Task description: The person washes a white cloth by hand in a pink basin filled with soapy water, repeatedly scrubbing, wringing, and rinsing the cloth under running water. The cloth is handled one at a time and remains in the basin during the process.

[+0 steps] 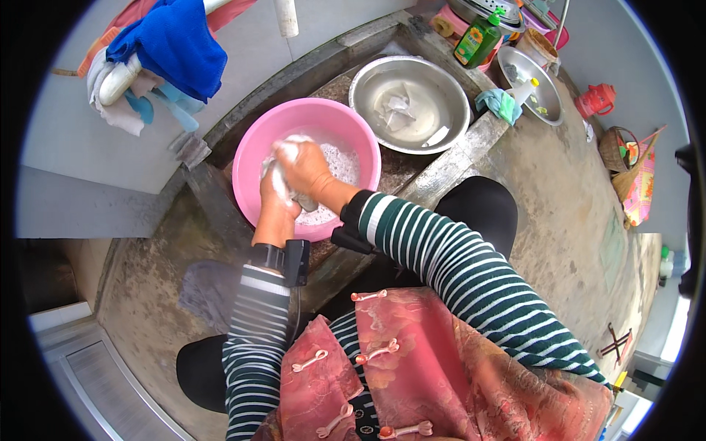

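A pink plastic basin (251, 165) stands before me with sudsy water (339, 160) in it. My left hand (276, 201) and my right hand (310, 170) meet over its left half. Both grip one bunched, foam-covered greyish cloth (305, 202), with the right hand on top and the left beneath. White lather coats the cloth and parts of the fingers, and much of the cloth is hidden by the hands. Beside the pink basin, at its upper right, sits a metal basin (463, 105) of water with a pale crumpled item (398, 106) in it.
A green pump bottle (477, 41) stands on the ledge behind the metal basin. Near it are a spray bottle (524, 91) with a draped cloth (501, 105) and another metal bowl (551, 107). A blue towel (171, 49) hangs at upper left. A grey cloth (207, 292) lies on the floor.
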The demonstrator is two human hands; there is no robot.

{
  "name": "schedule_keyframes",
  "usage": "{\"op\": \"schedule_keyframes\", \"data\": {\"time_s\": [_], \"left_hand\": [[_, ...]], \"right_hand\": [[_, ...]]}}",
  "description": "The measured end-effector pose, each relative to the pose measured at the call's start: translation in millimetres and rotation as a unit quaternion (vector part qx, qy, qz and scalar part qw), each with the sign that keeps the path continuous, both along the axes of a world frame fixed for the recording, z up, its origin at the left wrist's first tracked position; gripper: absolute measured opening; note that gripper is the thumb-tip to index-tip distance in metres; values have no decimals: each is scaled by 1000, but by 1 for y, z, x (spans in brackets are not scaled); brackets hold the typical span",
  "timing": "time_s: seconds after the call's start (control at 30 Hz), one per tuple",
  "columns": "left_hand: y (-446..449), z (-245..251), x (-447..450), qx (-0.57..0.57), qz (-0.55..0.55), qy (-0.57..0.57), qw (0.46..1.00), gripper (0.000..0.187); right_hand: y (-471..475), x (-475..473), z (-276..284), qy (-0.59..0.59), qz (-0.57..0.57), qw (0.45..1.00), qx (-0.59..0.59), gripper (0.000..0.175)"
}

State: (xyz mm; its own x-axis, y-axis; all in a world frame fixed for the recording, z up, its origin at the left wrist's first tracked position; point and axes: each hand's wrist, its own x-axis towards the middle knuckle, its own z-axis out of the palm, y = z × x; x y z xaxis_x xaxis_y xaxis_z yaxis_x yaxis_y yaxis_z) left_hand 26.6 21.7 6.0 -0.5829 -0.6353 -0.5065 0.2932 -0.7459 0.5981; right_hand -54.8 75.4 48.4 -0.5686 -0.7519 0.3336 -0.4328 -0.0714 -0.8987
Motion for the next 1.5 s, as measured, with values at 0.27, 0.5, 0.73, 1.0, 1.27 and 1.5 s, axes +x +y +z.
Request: {"op": "schedule_keyframes", "data": {"time_s": [0.27,0.5,0.73,1.0,1.27,1.5], "left_hand": [[-15,6,3,-37,-24,27,999,37],[1,-4,-4,30,10,-4,1000,37],[-3,9,-3,-1,-49,58,997,41],[9,-2,-6,22,-1,-71,997,37],[-15,7,-4,59,-71,96,991,51],[-20,32,4,106,-6,143,984,49]], "right_hand": [[-5,19,1,-78,-45,990,113,26],[-7,-13,-23,70,-73,992,75,36],[-11,17,-22,10,-86,990,107,28],[-6,-17,-26,-37,-133,976,167,56],[-6,-48,-21,-582,-19,806,102,57],[3,-42,-2,-543,95,827,110,47]]}}
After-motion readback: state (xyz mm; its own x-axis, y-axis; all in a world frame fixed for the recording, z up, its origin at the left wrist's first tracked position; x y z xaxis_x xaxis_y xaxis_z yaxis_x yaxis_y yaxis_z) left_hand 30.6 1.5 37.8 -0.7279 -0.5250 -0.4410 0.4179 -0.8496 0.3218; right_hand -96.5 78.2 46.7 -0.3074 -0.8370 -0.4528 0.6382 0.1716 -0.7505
